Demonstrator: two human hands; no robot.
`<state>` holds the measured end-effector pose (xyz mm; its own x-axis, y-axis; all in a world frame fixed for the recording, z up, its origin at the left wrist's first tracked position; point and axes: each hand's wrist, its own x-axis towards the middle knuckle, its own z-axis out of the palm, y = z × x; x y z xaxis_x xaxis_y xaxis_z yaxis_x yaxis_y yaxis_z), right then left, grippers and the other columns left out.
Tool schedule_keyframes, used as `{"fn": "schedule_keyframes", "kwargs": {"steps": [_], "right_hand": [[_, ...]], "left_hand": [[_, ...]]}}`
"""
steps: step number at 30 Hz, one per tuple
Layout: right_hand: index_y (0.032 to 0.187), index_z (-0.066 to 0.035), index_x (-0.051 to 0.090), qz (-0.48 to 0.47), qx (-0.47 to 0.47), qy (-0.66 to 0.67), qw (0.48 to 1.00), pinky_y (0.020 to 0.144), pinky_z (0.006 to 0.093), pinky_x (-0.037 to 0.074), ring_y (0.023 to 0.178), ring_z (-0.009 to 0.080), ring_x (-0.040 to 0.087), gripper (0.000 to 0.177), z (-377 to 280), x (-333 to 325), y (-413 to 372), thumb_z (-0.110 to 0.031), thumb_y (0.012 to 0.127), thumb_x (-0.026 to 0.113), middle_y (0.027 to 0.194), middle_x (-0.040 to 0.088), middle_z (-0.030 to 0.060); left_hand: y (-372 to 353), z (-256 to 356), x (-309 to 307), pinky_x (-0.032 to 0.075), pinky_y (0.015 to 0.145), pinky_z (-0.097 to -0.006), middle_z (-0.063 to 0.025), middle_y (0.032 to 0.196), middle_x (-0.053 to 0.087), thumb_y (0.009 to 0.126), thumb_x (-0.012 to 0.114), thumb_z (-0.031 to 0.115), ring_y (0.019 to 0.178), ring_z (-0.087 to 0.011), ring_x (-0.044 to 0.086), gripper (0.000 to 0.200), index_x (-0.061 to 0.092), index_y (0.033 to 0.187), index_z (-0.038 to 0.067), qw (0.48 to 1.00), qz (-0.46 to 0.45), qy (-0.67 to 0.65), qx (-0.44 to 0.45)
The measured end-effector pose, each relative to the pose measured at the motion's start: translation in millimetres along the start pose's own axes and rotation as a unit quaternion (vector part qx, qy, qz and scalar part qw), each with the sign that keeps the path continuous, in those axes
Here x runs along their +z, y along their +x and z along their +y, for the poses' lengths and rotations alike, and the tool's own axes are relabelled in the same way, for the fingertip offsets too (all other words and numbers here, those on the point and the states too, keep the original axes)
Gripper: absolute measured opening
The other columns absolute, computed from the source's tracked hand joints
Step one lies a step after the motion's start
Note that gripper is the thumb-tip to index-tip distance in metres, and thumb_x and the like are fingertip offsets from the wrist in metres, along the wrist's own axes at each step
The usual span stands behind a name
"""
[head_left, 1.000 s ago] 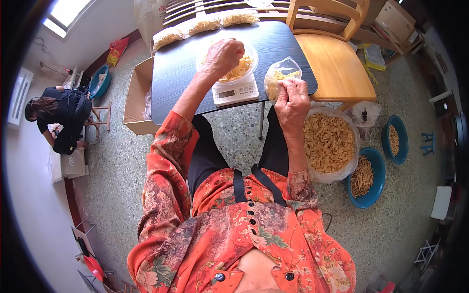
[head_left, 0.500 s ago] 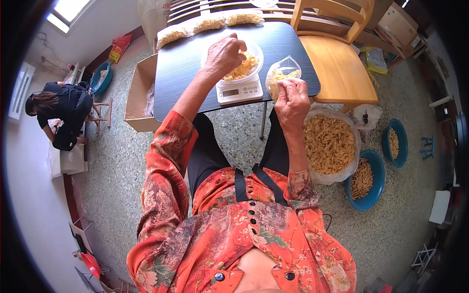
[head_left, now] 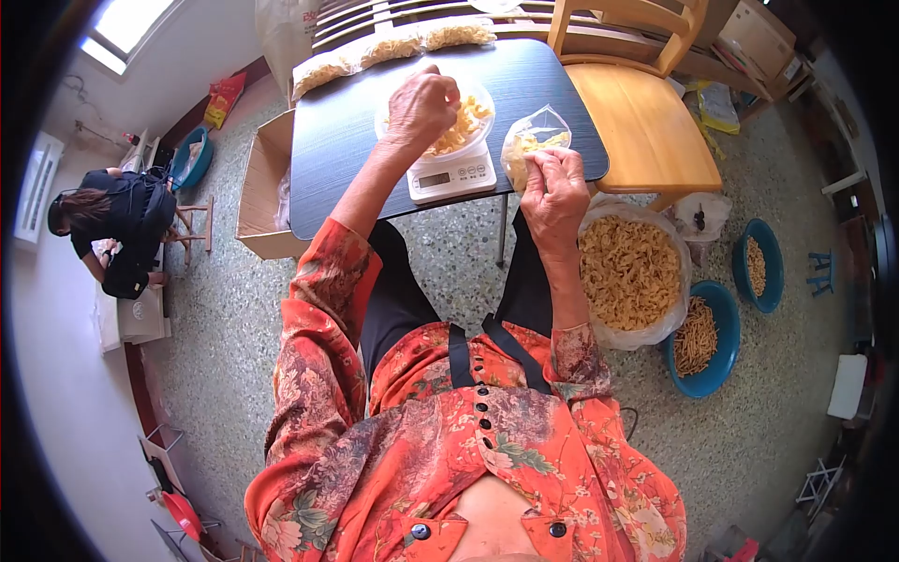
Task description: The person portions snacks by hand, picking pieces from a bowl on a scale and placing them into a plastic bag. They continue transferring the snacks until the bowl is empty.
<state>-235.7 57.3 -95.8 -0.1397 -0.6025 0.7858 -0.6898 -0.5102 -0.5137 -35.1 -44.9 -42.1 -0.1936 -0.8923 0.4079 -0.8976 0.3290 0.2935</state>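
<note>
My left hand (head_left: 423, 108) is over the left part of a clear round bowl (head_left: 485, 97), its fingers curled; whatever they hold is hidden. Pale yellow curled pieces (head_left: 464, 126) lie in the bowl, which rests on a white scale (head_left: 451, 178) near the edge of the dark table (head_left: 346, 140). To the right of the scale, my right hand (head_left: 556, 183) pinches the edge of a clear plastic bag (head_left: 536, 126). Similar yellow pieces are inside this bag, and its mouth is spread open.
Filled bags (head_left: 389, 47) line the table's far edge. A cardboard box (head_left: 265, 187) stands left, a wooden chair (head_left: 637, 122) right. Below the chair are a large bag of yellow pieces (head_left: 629, 272) and blue basins (head_left: 716, 361). Another person (head_left: 112, 220) sits far left.
The view has shifted slightly, moving the table and scale a little left in the picture. Both hands keep nearly the same places by the bowl and bag.
</note>
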Motion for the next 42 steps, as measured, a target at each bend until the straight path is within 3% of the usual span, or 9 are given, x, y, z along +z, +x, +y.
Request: {"fn": "schedule_keyframes", "kwargs": {"steps": [10,13,20,23,25,28,34,37,42], "right_hand": [[0.089,0.0,0.071,0.002,0.0,0.006,1.0,0.069,0.0367,0.057,0.079,0.0279,0.068,0.008,-0.3,2.8,-0.1,-0.003,0.082,0.074,0.092,0.064,0.0113],[0.089,-0.001,0.071,0.003,0.003,0.011,1.0,0.069,0.037,0.057,0.079,0.0285,0.068,0.009,-1.5,2.5,0.2,-0.002,0.081,0.074,0.092,0.064,0.0113],[0.09,-0.002,0.07,-0.009,-0.019,0.0,1.0,0.07,0.0378,0.057,0.081,0.0288,0.067,0.011,-6.4,3.6,0.2,0.0,0.079,0.073,0.092,0.063,0.0109],[0.09,-0.003,0.07,-0.013,-0.02,0.004,1.0,0.069,0.0379,0.056,0.082,0.0285,0.067,0.01,-8.4,3.4,-0.1,-0.001,0.08,0.073,0.092,0.063,0.0108],[0.089,-0.003,0.07,-0.012,-0.023,0.005,1.0,0.069,0.038,0.056,0.081,0.0285,0.066,0.009,-9.3,2.5,-0.6,-0.002,0.08,0.073,0.091,0.063,0.0104],[0.089,-0.003,0.07,-0.008,-0.021,0.009,1.0,0.07,0.0377,0.057,0.081,0.0284,0.066,0.01,-8.4,2.0,-1.5,-0.001,0.08,0.073,0.091,0.062,0.0102],[0.09,-0.002,0.07,0.017,-0.008,0.012,1.0,0.071,0.0367,0.057,0.082,0.0284,0.067,0.012,2.2,-0.7,-2.1,0.0,0.079,0.074,0.092,0.063,0.0101],[0.09,-0.002,0.07,0.017,-0.016,0.003,1.0,0.071,0.0365,0.057,0.082,0.0281,0.067,0.011,0.6,-1.9,-1.8,-0.001,0.079,0.075,0.093,0.063,0.01],[0.09,-0.002,0.07,0.007,-0.009,0.003,1.0,0.07,0.0364,0.057,0.082,0.0279,0.068,0.012,0.4,-4.1,-2.0,-0.001,0.08,0.075,0.093,0.063,0.0099]], "left_hand": [[0.8,-27.3,-18.7,0.055,0.064,-0.0318,-0.0079,0.075,0.073,0.081,0.077,0.016,0.066,-0.0171,0.068,0.014,0.077,0.091,0.007,0.976,0.089,-0.195,-0.049],[0.7,-36.0,-25.2,0.047,0.053,-0.0203,-0.005,0.075,0.07,0.084,0.079,0.019,0.062,-0.0069,0.061,0.019,0.075,0.09,0.002,0.86,0.025,-0.486,-0.153],[-12.0,10.4,-36.3,0.04,0.046,-0.0187,-0.0054,0.079,0.071,0.084,0.081,0.018,0.06,-0.0046,0.057,0.022,0.074,0.094,0.0,0.77,-0.131,-0.604,-0.159],[-12.3,32.8,-31.7,0.042,0.049,-0.0195,-0.0029,0.076,0.07,0.083,0.081,0.022,0.062,-0.0052,0.059,0.025,0.075,0.098,0.002,0.783,-0.199,-0.573,-0.141],[-13.5,50.1,-24.1,0.052,0.06,-0.0265,-0.0043,0.075,0.071,0.076,0.084,0.027,0.065,-0.0099,0.064,0.026,0.077,0.087,0.005,0.927,-0.145,-0.343,-0.054],[-11.0,60.7,-19.4,0.054,0.063,-0.0306,-0.0069,0.077,0.073,0.076,0.084,0.029,0.067,-0.0134,0.067,0.026,0.077,0.086,0.006,0.98,-0.053,-0.191,0.014],[18.8,16.1,-17.3,0.055,0.072,-0.0299,-0.0061,0.081,0.074,0.085,0.078,0.019,0.074,-0.0119,0.068,0.015,0.076,0.093,0.006,0.967,0.023,-0.252,0.005],[18.3,15.4,-13.4,0.055,0.078,-0.0338,-0.0085,0.089,0.071,0.078,0.078,0.012,0.084,-0.021,0.07,0.019,0.077,0.096,0.01,0.995,-0.094,-0.039,0.004],[10.6,21.7,6.7,0.054,0.084,-0.0404,-0.0066,0.101,0.066,0.076,0.078,0.014,0.098,-0.0265,0.067,0.017,0.076,0.093,0.012,0.991,-0.076,0.091,0.054]]}}
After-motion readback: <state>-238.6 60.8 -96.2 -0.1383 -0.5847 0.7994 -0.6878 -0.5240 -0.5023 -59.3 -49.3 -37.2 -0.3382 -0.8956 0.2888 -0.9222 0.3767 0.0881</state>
